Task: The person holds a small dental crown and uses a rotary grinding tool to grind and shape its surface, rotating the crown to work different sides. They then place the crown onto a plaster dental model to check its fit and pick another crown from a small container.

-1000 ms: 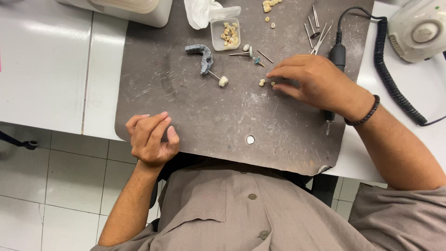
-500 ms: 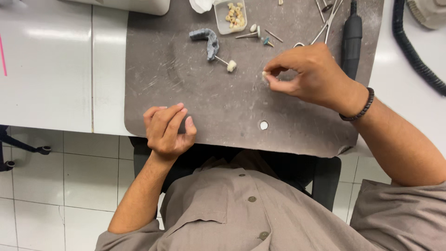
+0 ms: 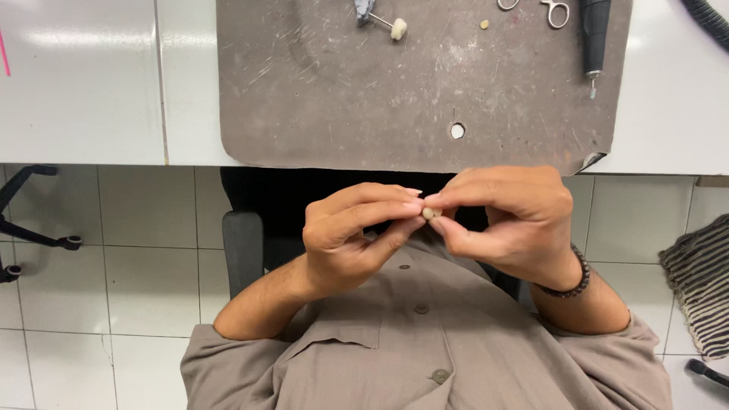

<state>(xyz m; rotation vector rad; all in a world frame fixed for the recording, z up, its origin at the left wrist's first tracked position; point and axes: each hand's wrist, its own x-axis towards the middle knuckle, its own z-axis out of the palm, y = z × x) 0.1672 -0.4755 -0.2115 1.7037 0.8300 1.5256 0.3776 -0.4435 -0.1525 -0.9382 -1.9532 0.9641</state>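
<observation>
Far left of the frame, I see a black chair base on white floor tiles, below the white bench top in the upper left.

Moving toward centre — the grey work mat fills the upper middle, scratched, with a small hole near its lower edge. At its top edge, a small mounted polishing point with a cream tip, cut partly by the frame.

Lower centre: my left hand is raised in front of the chest, over the grey-brown buttoned shirt. Its fingers are curled in narrow, thumb and forefinger tips closed on a small pale tooth-like piece. The piece sits just below the mat's lower edge, in the middle of the frame, off the bench.

Right of it, my right hand meets the left — fingertips pinched narrow on the same small piece from the other side. A dark bead bracelet rings that wrist.

Upper right: scissor handles, then a black rotary handpiece lying tip-down on the mat. Top right corner, a black hose. Far right, a striped cloth.
</observation>
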